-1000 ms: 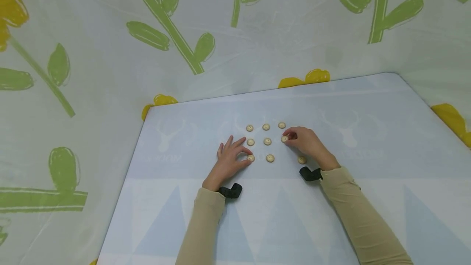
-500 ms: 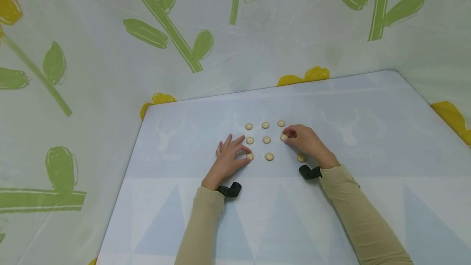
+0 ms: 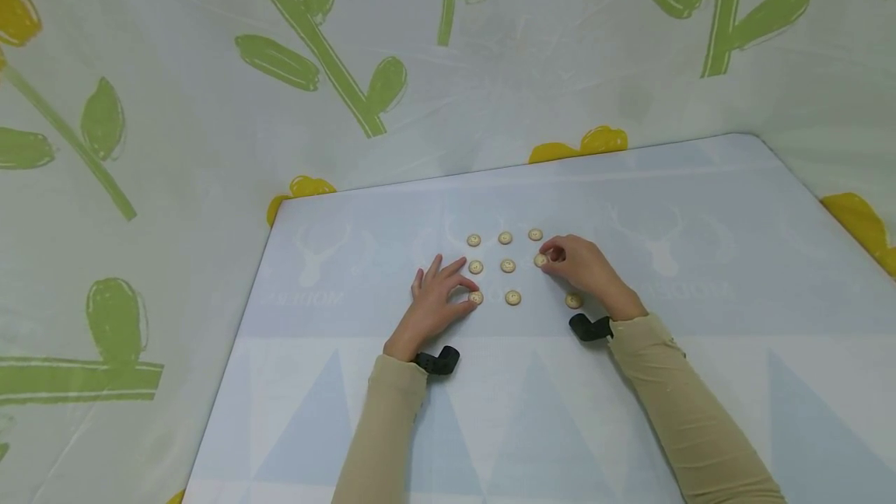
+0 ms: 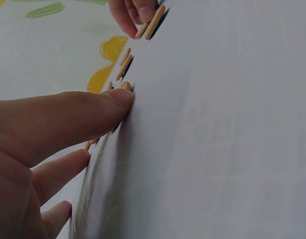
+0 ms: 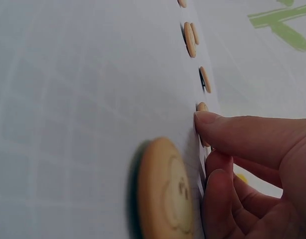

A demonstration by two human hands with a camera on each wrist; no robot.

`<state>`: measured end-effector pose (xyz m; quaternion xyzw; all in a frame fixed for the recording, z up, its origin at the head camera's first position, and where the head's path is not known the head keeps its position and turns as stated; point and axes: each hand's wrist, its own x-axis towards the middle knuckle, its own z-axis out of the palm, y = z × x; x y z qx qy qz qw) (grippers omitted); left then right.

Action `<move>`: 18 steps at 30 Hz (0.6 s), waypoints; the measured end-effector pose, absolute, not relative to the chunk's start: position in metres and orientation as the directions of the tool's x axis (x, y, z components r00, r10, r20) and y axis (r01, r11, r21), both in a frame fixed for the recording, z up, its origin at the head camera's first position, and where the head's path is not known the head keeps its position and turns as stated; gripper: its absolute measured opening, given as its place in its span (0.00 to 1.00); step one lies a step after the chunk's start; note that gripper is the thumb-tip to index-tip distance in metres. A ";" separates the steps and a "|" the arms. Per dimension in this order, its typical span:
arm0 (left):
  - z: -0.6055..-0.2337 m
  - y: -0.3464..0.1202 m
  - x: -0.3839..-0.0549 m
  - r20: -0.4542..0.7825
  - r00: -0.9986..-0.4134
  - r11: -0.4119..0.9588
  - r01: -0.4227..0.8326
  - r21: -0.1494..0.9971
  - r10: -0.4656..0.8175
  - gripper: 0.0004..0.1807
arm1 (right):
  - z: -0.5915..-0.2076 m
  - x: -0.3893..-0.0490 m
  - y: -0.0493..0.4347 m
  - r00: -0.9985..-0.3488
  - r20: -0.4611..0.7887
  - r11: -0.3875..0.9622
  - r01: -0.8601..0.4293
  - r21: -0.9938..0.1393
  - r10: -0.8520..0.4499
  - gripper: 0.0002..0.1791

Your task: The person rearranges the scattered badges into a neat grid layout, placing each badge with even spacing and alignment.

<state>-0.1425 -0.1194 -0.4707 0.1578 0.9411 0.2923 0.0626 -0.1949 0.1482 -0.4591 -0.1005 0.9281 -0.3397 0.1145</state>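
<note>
Small round wooden discs with printed markings lie in three rows on the table. My left hand (image 3: 435,303) pinches the front-left disc (image 3: 476,298) between thumb and index finger, the other fingers spread out. At the right end of the middle row, my right hand (image 3: 586,269) has thumb and fingertips on another disc (image 3: 540,260), its remaining fingers curled. That disc (image 5: 202,106) is partly hidden behind the thumb in the right wrist view. A darker-looking disc (image 3: 574,300) lies by the right wrist, looming large as the near disc (image 5: 165,194) in the right wrist view.
The front-middle disc (image 3: 513,298) and the centre disc (image 3: 507,265) lie between the hands. Behind them is the back row, with its middle disc (image 3: 505,238). A pale patterned cloth covers the table (image 3: 392,232); its far edge meets a leaf-printed backdrop (image 3: 560,61).
The head view has shifted very slightly. Both hands keep their holds, and the discs stay where they were.
</note>
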 end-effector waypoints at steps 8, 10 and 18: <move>-0.469 -0.119 -0.142 -0.023 -0.943 0.774 0.259 0.578 0.333 0.08 | -0.459 -0.194 0.148 -0.957 -0.143 0.750 -0.101 -0.653 -0.253 0.12; -0.470 -0.119 -0.142 -0.020 -0.942 0.773 0.263 0.577 0.334 0.08 | -0.459 -0.194 0.148 -0.957 -0.142 0.751 -0.102 -0.652 -0.252 0.12; -0.472 -0.121 -0.143 -0.012 -0.943 0.773 0.265 0.576 0.333 0.08 | -0.460 -0.194 0.147 -0.958 -0.144 0.750 -0.095 -0.655 -0.248 0.12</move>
